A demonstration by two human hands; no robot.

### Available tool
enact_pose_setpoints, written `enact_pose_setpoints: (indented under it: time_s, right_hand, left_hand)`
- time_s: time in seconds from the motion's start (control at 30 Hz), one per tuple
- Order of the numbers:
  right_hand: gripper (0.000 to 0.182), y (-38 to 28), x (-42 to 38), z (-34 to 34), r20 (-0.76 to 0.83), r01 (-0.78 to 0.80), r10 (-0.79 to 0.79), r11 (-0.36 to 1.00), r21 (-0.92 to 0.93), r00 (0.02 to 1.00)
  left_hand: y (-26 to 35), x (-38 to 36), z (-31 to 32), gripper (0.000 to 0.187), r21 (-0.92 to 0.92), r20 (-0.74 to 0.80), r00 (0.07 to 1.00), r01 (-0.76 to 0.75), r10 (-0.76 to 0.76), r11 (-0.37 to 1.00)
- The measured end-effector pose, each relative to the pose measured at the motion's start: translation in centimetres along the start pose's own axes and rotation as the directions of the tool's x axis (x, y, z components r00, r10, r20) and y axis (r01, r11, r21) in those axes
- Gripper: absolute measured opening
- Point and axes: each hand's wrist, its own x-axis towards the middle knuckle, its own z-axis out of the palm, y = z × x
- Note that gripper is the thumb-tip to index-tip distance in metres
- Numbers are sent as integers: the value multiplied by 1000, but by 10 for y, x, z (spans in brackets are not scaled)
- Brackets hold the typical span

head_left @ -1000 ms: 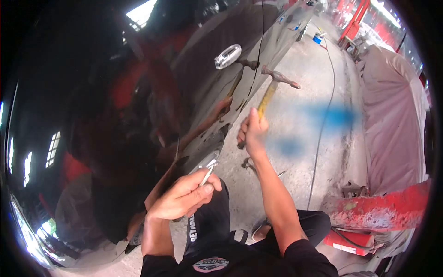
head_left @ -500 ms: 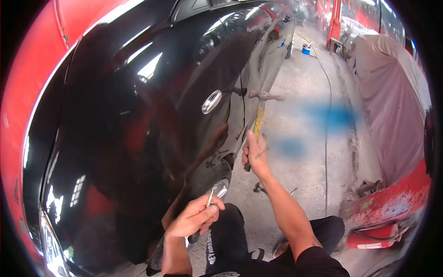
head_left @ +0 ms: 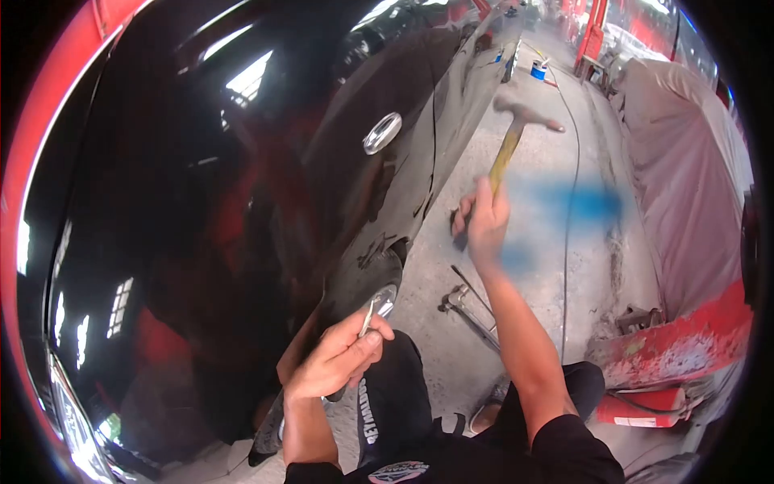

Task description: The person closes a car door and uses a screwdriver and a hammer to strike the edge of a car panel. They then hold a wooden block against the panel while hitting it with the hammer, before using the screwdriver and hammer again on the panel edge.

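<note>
1. The shiny black metal car (head_left: 266, 210) is big and round-sided, and it fills the left half of the view.
2. A dusty pink-grey cloth cover (head_left: 685, 185) hangs at the far right, well apart from the car.
3. The hammer with a yellow handle and a dull brown metal head (head_left: 509, 145) is up in the air over the pale grey concrete floor (head_left: 451, 371). It looks apart from the car. A wild swing could scratch the paint, so small, soft, straight taps seem best.
4. The right hand (head_left: 484, 222) has its fingers wrapped around the hammer's handle. A firm but easy hold should help.
5. The left hand (head_left: 339, 355) pinches a thin, pale, stick-like piece (head_left: 368, 316) between thumb and finger. I cannot tell if the tip touches anything. It needs to sit steady, with the fingers out of the hammer's way.
</note>
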Motion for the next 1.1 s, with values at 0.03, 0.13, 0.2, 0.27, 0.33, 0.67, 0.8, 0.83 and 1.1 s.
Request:
enact_pose_setpoints:
  time_s: [0.03, 0.13, 0.2, 0.27, 0.33, 0.67, 0.8, 0.83, 1.1]
  right_hand:
    - [29, -6, 6, 4, 1, -6, 6, 1000, -9, 1000]
    - [28, -17, 23, 23, 4, 48, -48, 999, -16, 999]
    - [27, -15, 26, 36, -50, 15, -13, 999, 29, 999]
    - [31, -4, 30, 26, 58, -47, 50, 998, -42, 997]
    - [36, -4, 29, 16, 154, -98, 115, 988, -117, 981]
    - [35, 4, 37, 22, -70, 120, -112, 985, 122, 991]
    - [33, 8, 41, 19, 186, -78, 86, 996, -50, 979]
    - [33, 6, 40, 16, 193, -77, 88, 995, -60, 977]
    - [30, -6, 44, 22, 140, -50, 64, 994, -97, 988]
  left_hand:
    - [1, 1, 0, 20, -6, 3, 1000, -8, 8, 1000]
    - [0, -1, 0, 20, -13, -3, 1000, -6, 6, 1000]
    - [1, 0, 0, 20, 15, -14, 1000, -4, 4, 1000]
    - [-2, 2, 1, 19, 47, -23, 1000, 4, -3, 999]
    - [-7, 3, 0, 19, -9, -13, 1000, -16, 16, 1000]
    - [-10, 5, 0, 20, -15, 18, 999, -41, 41, 999]
    - [-6, 5, 0, 19, 10, -12, 1000, -2, 2, 1000]
    - [-6, 4, 0, 19, 32, -20, 1000, 3, -3, 999]
    - [-12, 0, -5, 21, 22, -3, 1000, 15, -15, 1000]
